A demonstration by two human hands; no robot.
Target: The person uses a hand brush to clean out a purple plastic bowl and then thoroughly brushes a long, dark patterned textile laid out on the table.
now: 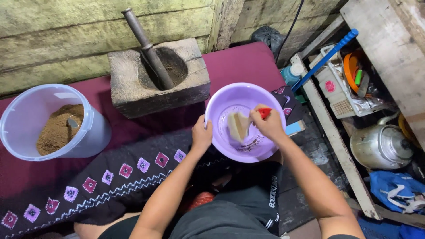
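Maroon cloth [248, 62] underlies a round lilac plastic basin [230, 99]; left hand [201, 135] grips its rim, right hand [268, 124] clamps a red-handled brush [241, 124] inside.

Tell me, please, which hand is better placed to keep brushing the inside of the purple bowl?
Probably the right hand: it is over the purple bowl and grips the red-handled brush, whose bristles lie against the inside. The left hand is clamped on the near rim, steadying the bowl.
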